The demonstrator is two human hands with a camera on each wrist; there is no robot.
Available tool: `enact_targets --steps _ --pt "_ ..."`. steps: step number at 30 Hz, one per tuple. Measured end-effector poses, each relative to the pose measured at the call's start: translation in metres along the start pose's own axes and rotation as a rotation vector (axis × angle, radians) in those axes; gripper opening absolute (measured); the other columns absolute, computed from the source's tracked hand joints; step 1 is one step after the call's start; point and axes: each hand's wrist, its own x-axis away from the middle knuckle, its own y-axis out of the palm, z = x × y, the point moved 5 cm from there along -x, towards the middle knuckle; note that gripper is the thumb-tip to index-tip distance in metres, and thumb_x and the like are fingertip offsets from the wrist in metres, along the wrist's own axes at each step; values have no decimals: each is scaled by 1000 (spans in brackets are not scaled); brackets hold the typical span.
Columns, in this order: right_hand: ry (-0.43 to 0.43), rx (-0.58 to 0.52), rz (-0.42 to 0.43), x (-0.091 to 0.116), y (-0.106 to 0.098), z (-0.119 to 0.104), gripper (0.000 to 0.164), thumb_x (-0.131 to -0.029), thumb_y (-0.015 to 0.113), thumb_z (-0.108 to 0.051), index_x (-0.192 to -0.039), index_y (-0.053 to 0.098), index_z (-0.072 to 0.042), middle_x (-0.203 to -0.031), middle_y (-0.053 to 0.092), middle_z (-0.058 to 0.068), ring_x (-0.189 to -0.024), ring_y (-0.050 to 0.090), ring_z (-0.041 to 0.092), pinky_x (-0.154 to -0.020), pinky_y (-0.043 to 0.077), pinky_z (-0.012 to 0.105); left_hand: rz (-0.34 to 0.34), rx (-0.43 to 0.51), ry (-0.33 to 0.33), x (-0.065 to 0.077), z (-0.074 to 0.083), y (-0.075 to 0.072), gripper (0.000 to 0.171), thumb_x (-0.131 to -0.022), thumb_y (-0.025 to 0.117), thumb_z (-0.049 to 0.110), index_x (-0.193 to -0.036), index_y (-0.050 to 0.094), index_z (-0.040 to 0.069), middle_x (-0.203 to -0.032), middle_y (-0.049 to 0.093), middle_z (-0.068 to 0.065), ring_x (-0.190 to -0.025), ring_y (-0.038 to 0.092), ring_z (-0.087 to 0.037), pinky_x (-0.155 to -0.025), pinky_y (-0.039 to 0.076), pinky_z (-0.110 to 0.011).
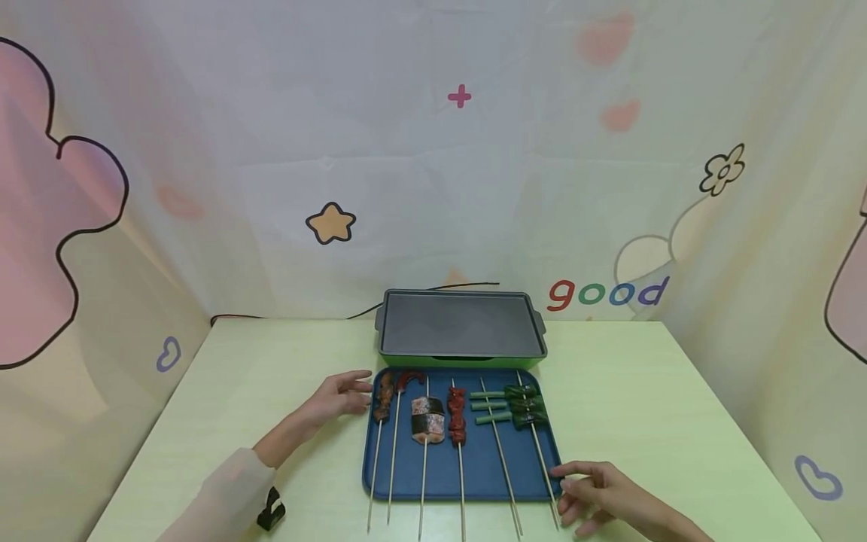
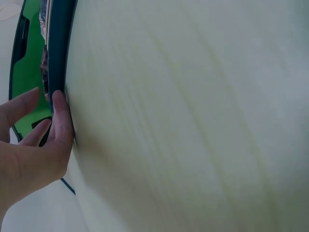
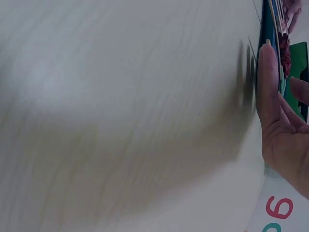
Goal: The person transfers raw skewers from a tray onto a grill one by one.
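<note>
A blue tray [image 1: 443, 482] holds several skewers of food. My left hand [image 1: 342, 397] is by its upper left side, fingers loosely extended; in the left wrist view the fingertips are right at the rim. At the lower right corner, my right hand [image 1: 603, 493] has its fingertips at the tray's edge, beside the skewer sticks. From left to right lie a brown meat skewer [image 1: 384, 399], a curved red piece [image 1: 410, 377], a white roll with dark bands [image 1: 428, 421], a red meat skewer [image 1: 457, 415] and green vegetables [image 1: 527, 406] on two sticks.
Behind the tray stands a rectangular grill with a dark plate [image 1: 457, 324] and a green base [image 1: 467, 361]. A black cord [image 1: 366, 311] runs along the table's back edge. A small black object [image 1: 272, 510] lies beside the left sleeve. Printed cloth [image 1: 406, 188] surrounds the pale table [image 1: 650, 406].
</note>
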Motion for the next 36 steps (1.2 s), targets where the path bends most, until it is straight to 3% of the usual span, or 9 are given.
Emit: enact_targets --steps 3,7,11,15,28,36 --pt "33 -14 2 0 3 4 54 -107 54 -20 -148 41 12 -105 77 8 -89 76 14 -75 65 29 15 -8 0 -1 -1 1 60 -96 59 -3 -152 38 -11 -142 51 -36 -100 69 -12 -91 61 -32" --pt "44 -37 -22 -1 7 7 56 -105 57 -16 -148 39 14 -111 77 12 -94 77 16 -80 64 28 29 -25 -16 -1 0 3 60 -94 62 -3 -151 41 -9 -144 51 -34 -106 69 -16 -92 60 -33" --pt "21 -61 -50 -1 9 8 57 -103 60 -9 -148 36 16 -112 77 12 -97 76 17 -83 64 29 46 -34 -50 -1 1 4 62 -92 66 -3 -150 45 -6 -143 53 -31 -111 68 -21 -93 60 -34" --pt "-10 -102 -65 -1 9 8 57 -100 62 -4 -147 37 16 -111 78 9 -99 76 17 -85 64 31 60 -30 -69 -2 1 5 64 -90 69 -5 -149 46 -5 -141 55 -30 -107 67 -17 -92 60 -33" --pt "-27 -153 -50 5 8 14 47 -99 61 -1 -140 46 16 -109 76 2 -99 73 12 -90 61 25 73 -31 -65 -1 0 4 63 -89 70 -4 -148 48 -5 -136 58 -27 -103 67 -13 -90 60 -32" --pt "-99 -232 -139 10 9 17 40 -101 57 2 -140 52 9 -112 76 2 -102 73 11 -91 61 25 80 -37 -65 -1 -2 3 62 -90 71 -3 -148 49 -5 -134 59 -26 -103 67 -14 -89 60 -32"
